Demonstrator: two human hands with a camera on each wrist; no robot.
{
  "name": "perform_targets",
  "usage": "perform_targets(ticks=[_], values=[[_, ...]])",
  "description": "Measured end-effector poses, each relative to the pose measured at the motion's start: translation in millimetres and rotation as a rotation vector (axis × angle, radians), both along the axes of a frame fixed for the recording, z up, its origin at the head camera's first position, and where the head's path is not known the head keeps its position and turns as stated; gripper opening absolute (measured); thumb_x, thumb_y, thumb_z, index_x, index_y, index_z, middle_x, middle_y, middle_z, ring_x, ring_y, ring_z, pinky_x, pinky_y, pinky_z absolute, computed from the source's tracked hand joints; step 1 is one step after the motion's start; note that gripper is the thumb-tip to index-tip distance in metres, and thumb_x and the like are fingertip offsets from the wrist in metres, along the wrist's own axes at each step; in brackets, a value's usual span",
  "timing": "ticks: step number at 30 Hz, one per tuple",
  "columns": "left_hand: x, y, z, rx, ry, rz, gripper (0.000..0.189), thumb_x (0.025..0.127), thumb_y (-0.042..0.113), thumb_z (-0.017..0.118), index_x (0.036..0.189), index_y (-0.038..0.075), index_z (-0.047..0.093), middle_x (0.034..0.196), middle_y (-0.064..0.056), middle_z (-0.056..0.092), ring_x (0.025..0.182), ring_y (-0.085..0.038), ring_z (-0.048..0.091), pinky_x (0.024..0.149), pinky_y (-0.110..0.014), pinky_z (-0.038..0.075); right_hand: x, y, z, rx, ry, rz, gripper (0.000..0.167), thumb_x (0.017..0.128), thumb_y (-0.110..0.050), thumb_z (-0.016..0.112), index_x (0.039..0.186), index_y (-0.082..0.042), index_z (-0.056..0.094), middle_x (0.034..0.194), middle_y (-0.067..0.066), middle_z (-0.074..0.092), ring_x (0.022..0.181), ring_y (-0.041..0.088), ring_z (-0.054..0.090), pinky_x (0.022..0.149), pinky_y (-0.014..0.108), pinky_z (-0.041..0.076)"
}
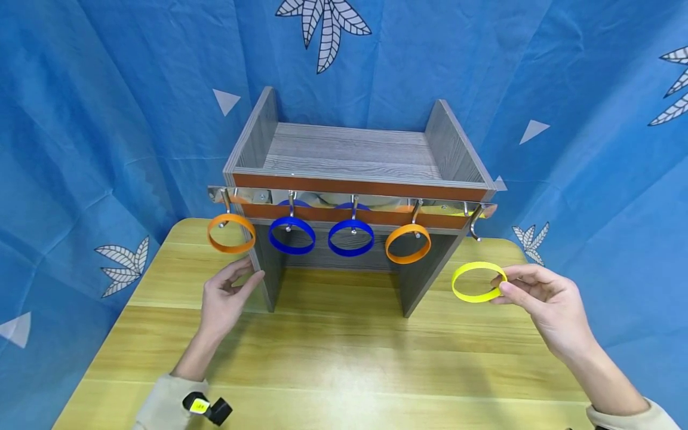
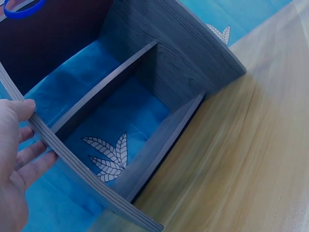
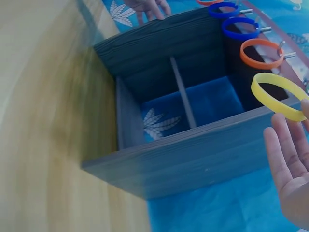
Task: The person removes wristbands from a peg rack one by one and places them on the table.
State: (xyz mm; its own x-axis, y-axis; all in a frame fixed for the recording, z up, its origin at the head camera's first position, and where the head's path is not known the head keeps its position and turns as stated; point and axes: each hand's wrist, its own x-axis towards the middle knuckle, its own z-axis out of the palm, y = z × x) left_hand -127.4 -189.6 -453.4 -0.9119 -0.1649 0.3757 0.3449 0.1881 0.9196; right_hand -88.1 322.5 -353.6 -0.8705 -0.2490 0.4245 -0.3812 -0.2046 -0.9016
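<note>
My right hand [image 1: 550, 307] pinches a yellow silicone wristband [image 1: 477, 298] between thumb and fingers. The band is held level, below and just right of the bare rightmost hook [image 1: 474, 226]. At the other side, my left hand [image 1: 226, 301] grips the front edge of the grey wooden shelf's left side panel [image 2: 79, 166], thumb on one face and fingers on the other. From the metal hook rail [image 1: 322, 200] hang an orange wristband [image 1: 231, 249], two blue ones, the left blue wristband [image 1: 292, 251] and right blue wristband [image 1: 351, 253], then another orange wristband [image 1: 408, 260].
The shelf unit [image 1: 355, 146] stands toward the back of a light wooden table [image 1: 344, 358]. Its right side panel [image 3: 193, 157] lies between the two hands. A blue curtain [image 1: 134, 89] with leaf prints hangs behind and around the table.
</note>
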Motion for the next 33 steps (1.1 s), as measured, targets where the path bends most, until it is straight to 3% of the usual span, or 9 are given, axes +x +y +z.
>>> perform_targets(ticks=[5, 9, 19, 33], values=[[0.8, -1.3, -0.7, -0.010, 0.001, 0.008, 0.028, 0.093, -0.006, 0.075, 0.121, -0.009, 0.072, 0.107, 0.031, 0.073, 0.101, 0.010, 0.071, 0.077, -0.012, 0.062, 4.6, 0.3, -20.0, 0.013, -0.046, -0.052, 0.040, 0.095, 0.029, 0.047, 0.123, 0.009, 0.069, 0.107, 0.010, 0.080, 0.093, 0.018, 0.079, 0.078, 0.032, 0.067], [1.0, -1.8, -0.3, -0.010, 0.004, 0.004, 0.028, 0.093, -0.006, 0.075, 0.121, -0.009, 0.072, 0.107, 0.031, 0.073, 0.101, 0.010, 0.071, 0.077, -0.013, 0.062, 8.2, 0.5, -35.0, 0.041, -0.118, -0.115, 0.041, 0.096, 0.026, 0.050, 0.121, 0.002, 0.072, 0.103, 0.005, 0.080, 0.085, 0.017, 0.079, 0.077, 0.032, 0.067], [-0.9, -1.1, -0.8, 0.001, 0.015, -0.014, 0.030, 0.093, -0.007, 0.074, 0.122, -0.011, 0.071, 0.108, 0.030, 0.074, 0.102, 0.010, 0.071, 0.077, -0.013, 0.062, 10.3, -0.3, -70.8, 0.110, -0.258, -0.144, 0.038, 0.100, 0.017, 0.055, 0.117, -0.009, 0.076, 0.101, -0.003, 0.078, 0.082, 0.014, 0.079, 0.077, 0.034, 0.068], [-1.4, -0.6, -2.0, 0.003, 0.017, -0.011, 0.029, 0.092, -0.009, 0.074, 0.121, -0.012, 0.070, 0.107, 0.030, 0.073, 0.102, 0.010, 0.071, 0.077, -0.012, 0.062, 15.7, 1.1, -103.1, 0.258, -0.489, -0.194, 0.024, 0.103, 0.000, 0.064, 0.113, -0.018, 0.076, 0.098, -0.006, 0.077, 0.084, 0.015, 0.078, 0.078, 0.040, 0.069]])
